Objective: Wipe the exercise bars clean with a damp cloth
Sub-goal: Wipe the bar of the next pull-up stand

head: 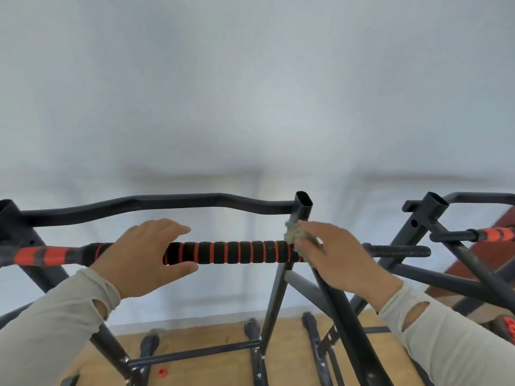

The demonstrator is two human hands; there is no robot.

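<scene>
A horizontal exercise bar (pixel 237 252) with a black foam grip ringed in orange runs across the middle of the head view. My left hand (pixel 142 254) curls loosely around the bar's left part, fingers over the top and thumb beneath, with a gap to the foam. My right hand (pixel 334 254) grips a crumpled grey-green cloth (pixel 295 235) and presses it on the bar's right end, beside a black upright post (pixel 302 210). Right of that hand a bare threaded stub (pixel 401 251) sticks out.
A curved black upper bar (pixel 156 204) runs behind the grip. A second frame (pixel 434 207) with an orange-striped handle (pixel 493 234) stands at the right. Black legs and crossbars (pixel 195 352) reach down to a wooden floor (pixel 217 369). A white wall fills the background.
</scene>
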